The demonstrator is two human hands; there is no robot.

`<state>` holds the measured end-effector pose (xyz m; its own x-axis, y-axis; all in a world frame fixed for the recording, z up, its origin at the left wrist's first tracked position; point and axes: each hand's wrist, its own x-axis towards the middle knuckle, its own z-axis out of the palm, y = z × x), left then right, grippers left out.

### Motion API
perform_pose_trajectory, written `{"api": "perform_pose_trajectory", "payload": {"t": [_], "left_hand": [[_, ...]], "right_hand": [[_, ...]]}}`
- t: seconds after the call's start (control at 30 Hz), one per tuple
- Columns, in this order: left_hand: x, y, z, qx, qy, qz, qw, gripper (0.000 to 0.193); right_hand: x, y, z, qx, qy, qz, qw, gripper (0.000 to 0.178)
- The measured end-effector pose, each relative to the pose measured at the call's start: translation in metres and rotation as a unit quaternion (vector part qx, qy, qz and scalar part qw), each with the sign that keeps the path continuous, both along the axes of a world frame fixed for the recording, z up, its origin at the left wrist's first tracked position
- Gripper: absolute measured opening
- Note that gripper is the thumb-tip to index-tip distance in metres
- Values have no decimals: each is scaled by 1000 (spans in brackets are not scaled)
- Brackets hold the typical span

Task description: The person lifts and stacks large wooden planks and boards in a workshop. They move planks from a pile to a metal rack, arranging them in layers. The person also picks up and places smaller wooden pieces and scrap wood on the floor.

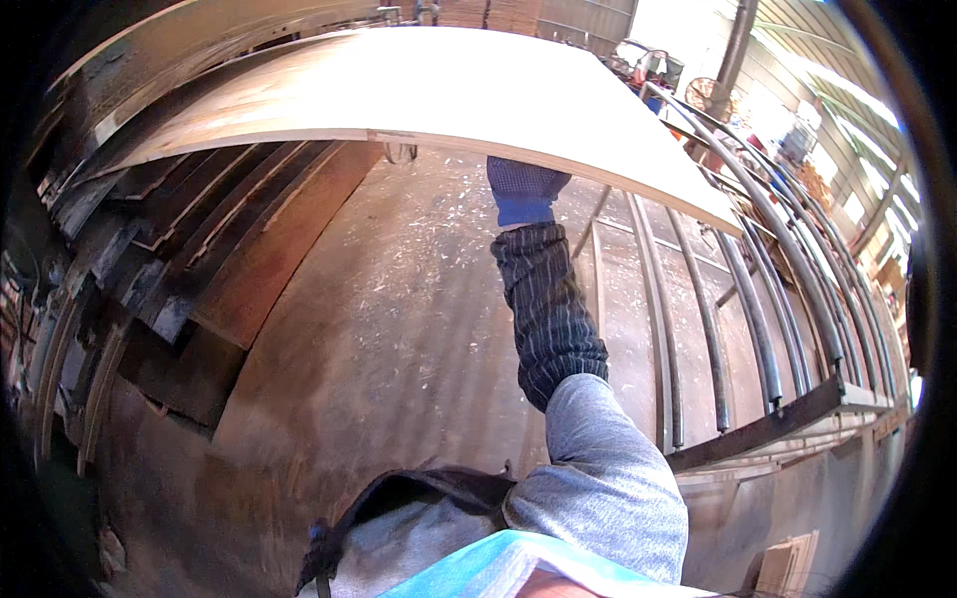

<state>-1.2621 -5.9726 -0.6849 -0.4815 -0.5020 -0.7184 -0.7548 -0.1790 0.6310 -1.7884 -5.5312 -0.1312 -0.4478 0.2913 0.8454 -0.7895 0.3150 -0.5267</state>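
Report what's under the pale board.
Visible below the board: the gloved right hand, the shaving-strewn floor and metal bars. The fingertips and whatever lies farther beneath are covered.

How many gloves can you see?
1: a blue glove on the right hand, partly hidden by the board. Another may be out of view with the left hand.

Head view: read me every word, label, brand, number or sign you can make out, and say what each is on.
None can be read.
Pale board: glare washes out much of its top; no lettering shows.
Gloved right hand and striped sleeve: no lettering shows.
Roller rack: no lettering shows.
Background clutter, upper right: too small and blurred to tell whether it bears any text.
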Motion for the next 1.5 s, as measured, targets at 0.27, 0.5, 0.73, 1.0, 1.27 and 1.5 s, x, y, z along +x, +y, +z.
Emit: {"api": "perform_pose_trajectory", "payload": {"t": [0.27, 0.5, 0.73, 1.0, 1.27, 1.5], "left_hand": [[-10, 38, 19, -13, -1, -49, 999, 41], [-13, 82, 29, -21, 0, -86, 996, 40], [-16, 98, 36, -33, 3, -91, 995, 39], [-69, 99, 38, -105, 64, -164, 979, 37], [-60, 16, 23, -191, 105, -218, 951, 36], [57, -73, 19, -336, 37, -194, 921, 36]], "right_hand": [[16, 121, 21, 181, -142, -215, 949, 49], [124, 215, 82, 242, -169, -356, 887, 41], [128, 348, 44, -86, 66, -135, 985, 52], [211, 370, 39, -58, 121, -408, 903, 50], [217, 156, 75, -34, 303, -302, 903, 49], [196, -156, 136, 252, 138, 10, 958, 55]]}}
